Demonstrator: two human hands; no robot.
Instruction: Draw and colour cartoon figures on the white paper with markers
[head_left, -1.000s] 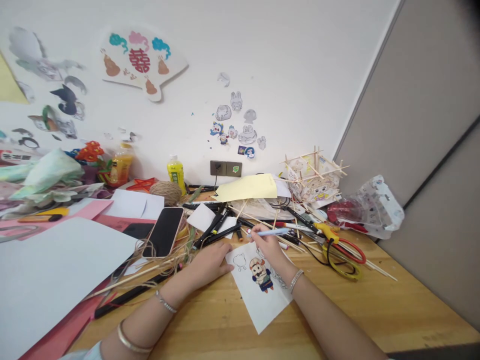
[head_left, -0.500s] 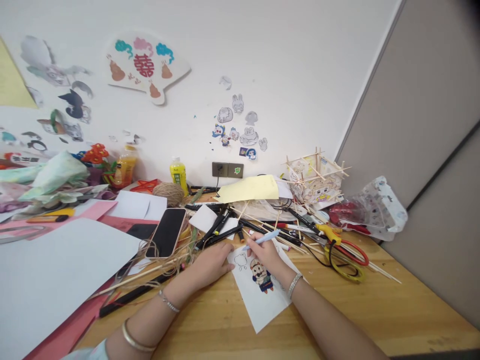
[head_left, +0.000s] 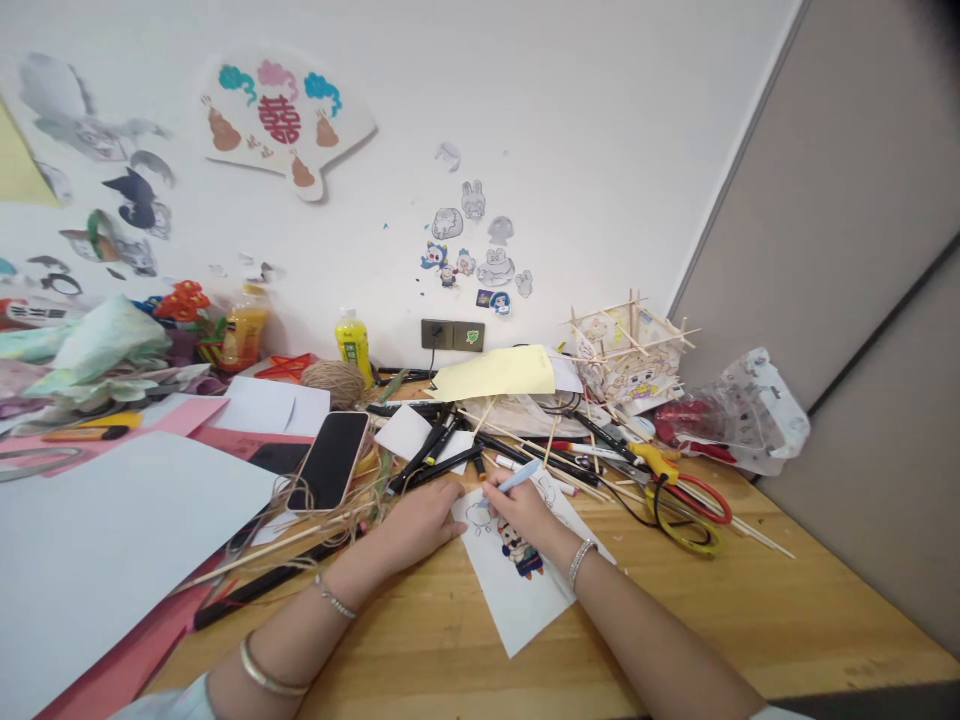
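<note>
While the right hand (head_left: 523, 508) pinches a blue pen (head_left: 519, 477) tight between thumb and fingers, pen tip down on the small white sheet (head_left: 525, 605), the left hand (head_left: 421, 520) lies flat and open. Its fingers are stretched, fingertips pressing the sheet's left edge, and it grasps nothing.

The sheet lies tilted on the wooden table (head_left: 750, 620), dead centre in front of the person, near edge free. A coloured cartoon figure (head_left: 519, 556) is printed on it, partly under the right hand. The pen tip sits by a cloud outline (head_left: 478, 515) at the sheet's upper left corner, and the pen's back end points up and right. There are bracelets on both wrists.

Just behind the hands is a heap of black markers (head_left: 442, 448) and thin wooden sticks. A phone (head_left: 330, 460) with a dark screen lies left of the markers, on loose straw strands. Scissors (head_left: 686, 505) with red and yellow handles are to the right, near the right hand but apart. A big pale sheet (head_left: 97, 540) covers the table's left side. Further back are a twine ball (head_left: 334, 380), a yellow bottle (head_left: 352, 343), yellow paper (head_left: 495, 375), a stick frame (head_left: 630, 350) and a plastic bag (head_left: 742, 405) by the wall.
</note>
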